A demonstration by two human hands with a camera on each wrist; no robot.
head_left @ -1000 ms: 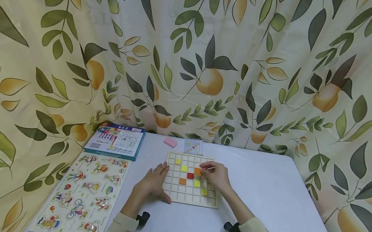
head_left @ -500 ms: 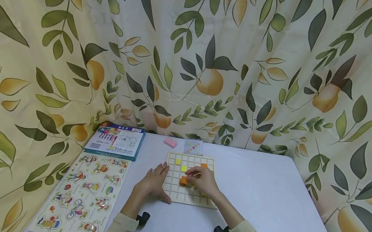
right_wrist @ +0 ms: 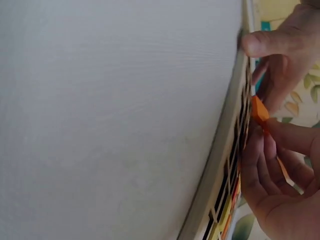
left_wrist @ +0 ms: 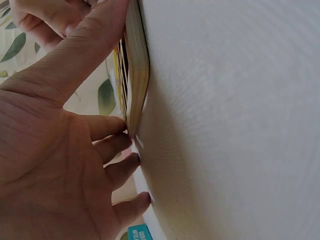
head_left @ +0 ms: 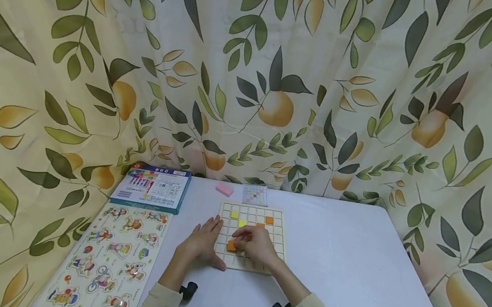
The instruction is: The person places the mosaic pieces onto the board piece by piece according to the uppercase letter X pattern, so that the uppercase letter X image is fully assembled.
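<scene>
My right hand (head_left: 257,244) is over the white grid board (head_left: 258,212), thumb and fingers pinching an orange square tile (head_left: 231,245) above its lower left squares. In the right wrist view this orange tile (right_wrist: 259,109) stands tilted at my fingertips. My left hand (head_left: 203,243) rests along the board's left edge; its thumb is at the near edge and its fingers lie spread, as the left wrist view shows too. Two yellow tiles (head_left: 235,214) and two orange tiles (head_left: 269,220) show in the board's squares. My right hand hides part of the board's middle.
Behind the board lie a small grid pattern card (head_left: 255,194) and a pink block (head_left: 224,190). To the left are a flat box (head_left: 151,187) and a picture puzzle board (head_left: 106,259). A leaf-print curtain (head_left: 336,134) hangs behind the white table (head_left: 339,257).
My right hand has moved from the board's upper right to its lower left, where it holds an orange tile. An orange tile shows at the upper right. My left hand stays put.
</scene>
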